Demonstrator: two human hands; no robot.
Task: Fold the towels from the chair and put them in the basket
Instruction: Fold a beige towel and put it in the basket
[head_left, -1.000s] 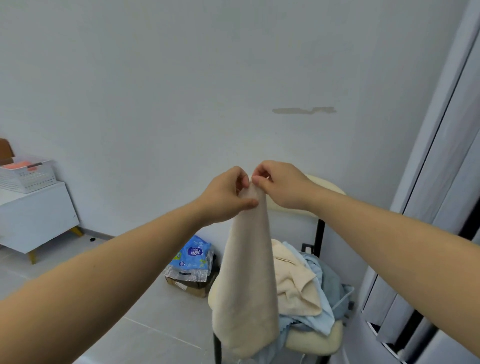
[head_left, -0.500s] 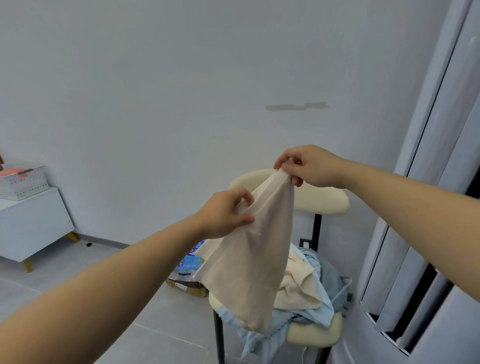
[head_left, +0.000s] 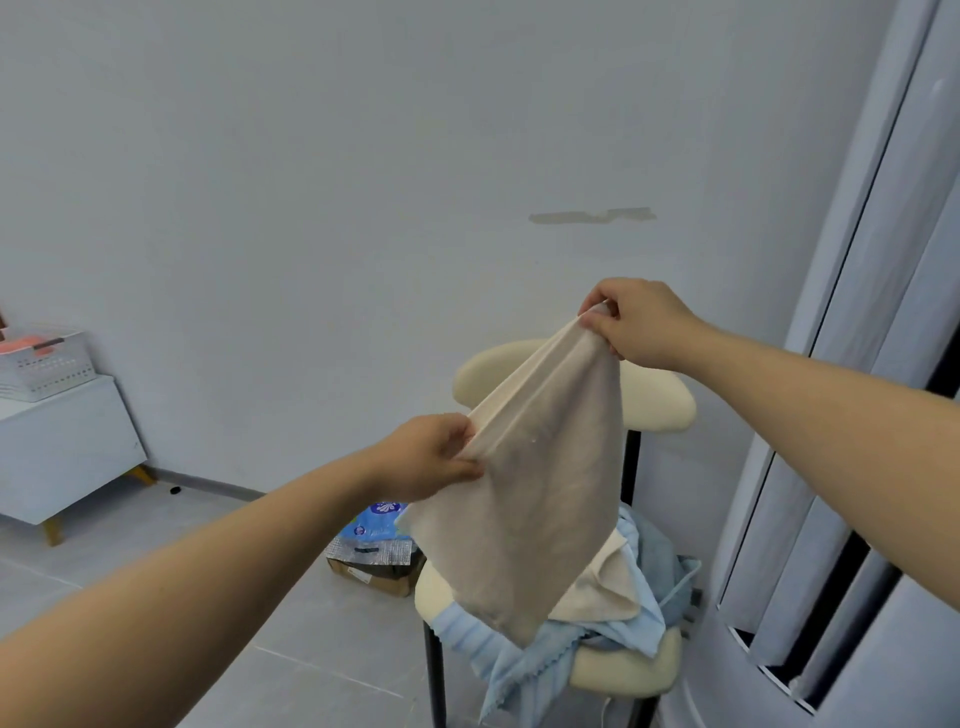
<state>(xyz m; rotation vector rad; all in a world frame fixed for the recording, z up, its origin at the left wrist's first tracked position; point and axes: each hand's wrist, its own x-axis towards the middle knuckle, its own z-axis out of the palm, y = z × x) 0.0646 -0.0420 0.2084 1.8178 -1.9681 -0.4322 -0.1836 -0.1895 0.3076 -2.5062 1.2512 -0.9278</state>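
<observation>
1. No writing can be read: a blue packet (head_left: 376, 519) with a white emblem is being shown on the floor, but its print is too small to be made out. The label on the cardboard box (head_left: 371, 569) under it is likewise unreadable.
2. The beige towel (head_left: 540, 493) is being held in the air in front of the chair (head_left: 660, 405), stretched aslant between two hands, with its lowest corner hanging over the seat.
3. The towel's lower end is being pinched by the left hand (head_left: 431, 457), thumb and fingers clamped on the cloth. The upper corner is being gripped by the right hand (head_left: 639, 322), held higher.
4. Much of the seat and part of the backrest are being hidden by the held towel. A cream towel (head_left: 597, 592) is lying on the seat atop light blue towels (head_left: 524, 670), which are draping over the front edge.
5. A white basket (head_left: 47, 364) is being carried by a white cabinet (head_left: 62, 447) at the far left, well apart from the chair.
6. Counted: two hands, one held towel, one chair, one basket, one cream towel; the number of blue towels cannot be told.
</observation>
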